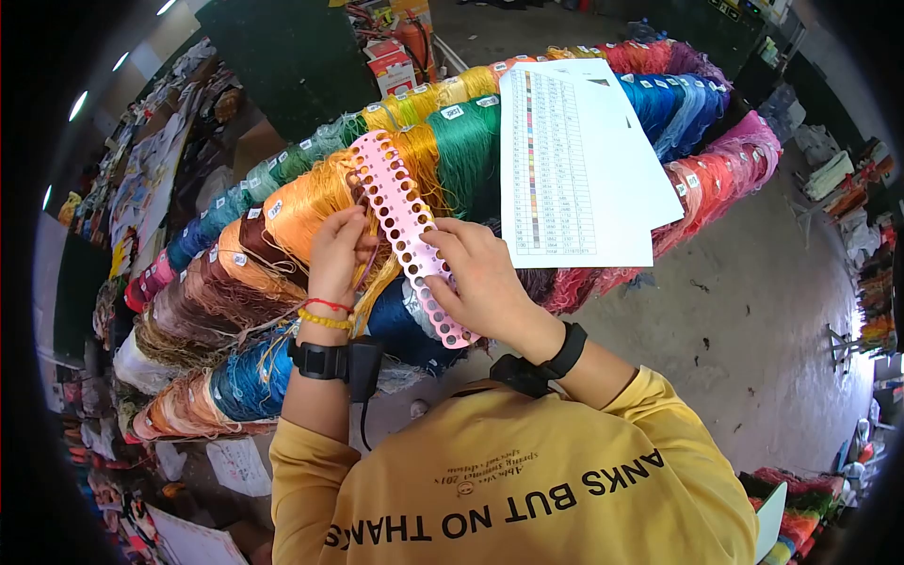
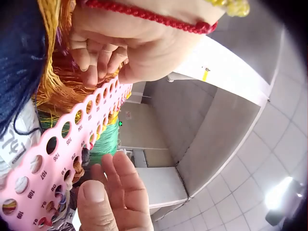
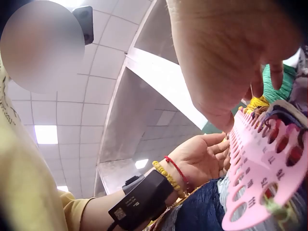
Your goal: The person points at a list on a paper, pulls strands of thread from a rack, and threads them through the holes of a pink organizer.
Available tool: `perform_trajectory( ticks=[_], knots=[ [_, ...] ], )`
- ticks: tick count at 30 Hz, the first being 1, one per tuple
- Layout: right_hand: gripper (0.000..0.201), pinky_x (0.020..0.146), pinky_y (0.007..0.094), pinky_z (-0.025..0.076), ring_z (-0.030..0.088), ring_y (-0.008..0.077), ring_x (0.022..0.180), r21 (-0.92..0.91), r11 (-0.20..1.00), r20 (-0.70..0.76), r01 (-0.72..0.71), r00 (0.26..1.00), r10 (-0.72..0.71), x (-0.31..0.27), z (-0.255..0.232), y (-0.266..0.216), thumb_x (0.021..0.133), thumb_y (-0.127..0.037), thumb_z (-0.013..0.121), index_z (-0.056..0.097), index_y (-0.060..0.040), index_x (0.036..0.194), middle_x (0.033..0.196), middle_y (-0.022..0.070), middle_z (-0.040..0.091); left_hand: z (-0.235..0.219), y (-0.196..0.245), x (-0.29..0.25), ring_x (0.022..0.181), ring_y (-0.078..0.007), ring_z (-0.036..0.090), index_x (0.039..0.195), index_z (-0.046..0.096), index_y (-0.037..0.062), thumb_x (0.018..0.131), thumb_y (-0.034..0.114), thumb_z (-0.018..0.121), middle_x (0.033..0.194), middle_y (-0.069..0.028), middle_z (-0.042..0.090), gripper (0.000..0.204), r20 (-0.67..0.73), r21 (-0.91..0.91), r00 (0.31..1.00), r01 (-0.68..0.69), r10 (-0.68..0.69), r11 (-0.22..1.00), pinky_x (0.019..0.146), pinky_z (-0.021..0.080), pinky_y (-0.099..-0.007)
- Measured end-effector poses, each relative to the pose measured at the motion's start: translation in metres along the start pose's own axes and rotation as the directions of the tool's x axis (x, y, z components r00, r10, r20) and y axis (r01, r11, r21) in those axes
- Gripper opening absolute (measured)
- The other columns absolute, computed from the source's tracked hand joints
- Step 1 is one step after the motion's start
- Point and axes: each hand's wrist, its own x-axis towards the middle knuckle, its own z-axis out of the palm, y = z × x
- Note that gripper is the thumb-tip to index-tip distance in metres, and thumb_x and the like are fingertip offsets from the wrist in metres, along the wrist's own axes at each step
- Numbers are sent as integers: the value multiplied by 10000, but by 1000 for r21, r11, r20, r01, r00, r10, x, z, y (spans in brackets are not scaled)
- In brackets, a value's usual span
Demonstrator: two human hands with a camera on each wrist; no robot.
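Observation:
A long pink thread card [image 1: 400, 221] with numbered holes along both edges lies slanted across the hanks of thread. Small tufts of coloured thread are looped through some holes, seen in the left wrist view. My left hand [image 1: 339, 252] is at the card's left edge, its fingers curled around a thin purple thread [image 2: 60, 36]; the fingertips are partly hidden. Orange-gold thread [image 2: 72, 91] hangs right beside these fingers. Over the card's right edge is my right hand [image 1: 480, 282], thumb and fingers spread apart, with nothing held between them.
Rows of coloured hanks with small white labels surround the card, including a green hank [image 1: 468, 151] and a dark blue one [image 1: 405, 325]. Printed paper sheets [image 1: 603, 188] lie on the hanks to the right. Grey floor [image 1: 744, 330] shows beyond.

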Motion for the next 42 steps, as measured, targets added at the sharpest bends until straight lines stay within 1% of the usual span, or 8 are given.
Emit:
perform_trajectory(
  ticks=[7,11,12,21,32,36,40,42],
  knots=[
    [427,879,417,355,449,305,1092,-58,998,16,20,1000,-19,5,4,-13,717,-164,645,517,-68,1113,1152,131,483,-30,10,-22,640,-56,539,1083,564,-1,879,129,559,820,-28,592,242,-36,74,994,-97,100,993,519,381,-157],
    [435,882,411,350,447,304,1095,-82,996,27,37,999,-35,9,8,-23,711,-161,661,511,-80,1112,1160,127,481,-55,9,-33,675,-52,544,1060,576,5,879,119,555,849,-18,606,215,-80,111,988,-123,133,986,557,387,-162],
    [443,883,408,351,446,305,1096,-88,995,30,44,999,-42,11,9,-25,709,-159,667,506,-86,1114,1164,126,479,-63,10,-36,711,-70,557,1081,570,18,889,129,542,914,-19,596,223,-52,132,991,-117,125,984,594,413,-172],
    [345,885,416,332,448,282,1088,-125,990,-9,59,998,-61,24,32,-64,716,-183,651,561,-74,1032,1114,113,506,-120,22,-64,719,-50,550,1034,595,36,889,109,542,915,-10,625,171,-32,154,991,-127,133,980,614,400,-169],
    [364,870,407,331,448,281,1091,-159,986,-17,45,999,-48,38,129,-173,723,-188,662,548,-103,1058,1133,93,495,-263,46,-84,748,-52,539,1026,589,35,896,123,541,905,-18,617,164,128,146,969,-227,209,963,665,410,-172],
    [363,876,408,332,446,281,1100,-152,986,15,71,997,-69,34,173,-216,719,-192,663,556,-99,1053,1148,92,497,-320,43,-101,746,-59,533,1027,580,21,890,100,542,892,-21,603,163,131,159,979,-177,157,971,686,424,-186],
    [349,894,424,321,446,282,1102,-125,990,37,63,998,-59,29,199,-251,711,-184,661,569,-79,1031,1122,112,513,-364,38,-118,742,-65,529,1022,575,10,894,89,524,871,-17,592,159,153,87,983,-119,104,989,702,437,-200],
    [347,884,430,331,449,283,1094,-142,987,57,79,996,-72,29,208,-262,717,-191,661,574,-87,1036,1118,107,515,-378,42,-123,721,-61,531,1028,572,25,899,118,519,858,-14,598,167,166,131,974,-178,155,975,673,431,-199]
  ],
)
